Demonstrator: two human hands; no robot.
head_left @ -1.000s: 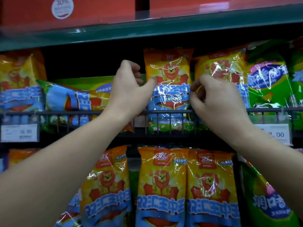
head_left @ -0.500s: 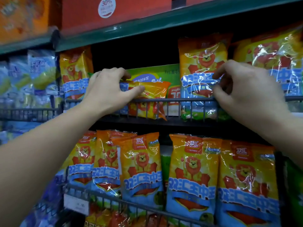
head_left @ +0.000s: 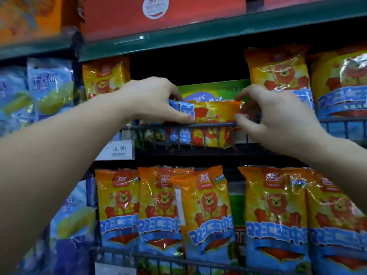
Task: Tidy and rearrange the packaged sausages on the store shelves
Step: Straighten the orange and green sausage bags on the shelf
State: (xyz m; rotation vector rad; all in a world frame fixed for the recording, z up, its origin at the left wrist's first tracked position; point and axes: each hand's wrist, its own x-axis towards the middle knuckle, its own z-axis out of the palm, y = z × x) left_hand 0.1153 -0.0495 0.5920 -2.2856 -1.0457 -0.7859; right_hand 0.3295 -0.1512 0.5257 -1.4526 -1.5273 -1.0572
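Note:
An orange-and-blue lion sausage pack lies on its side on the middle shelf, above the wire rail. My left hand grips its left end, thumb underneath and fingers over the top. At its right end my right hand pinches the pack's edge. A second sideways lion pack lies under it behind the rail. A green pack lies flat behind both. Upright lion packs stand at left and right.
The lower shelf holds a row of several upright lion packs behind a wire rail. Blue corn-sausage packs fill the left bay. A price tag hangs on the middle shelf edge. Red boxes sit on the top shelf.
The view has shifted left and closer. My right hand left the upright lion pack and moved left onto the sideways pack's right end. My left hand keeps hold of its left end.

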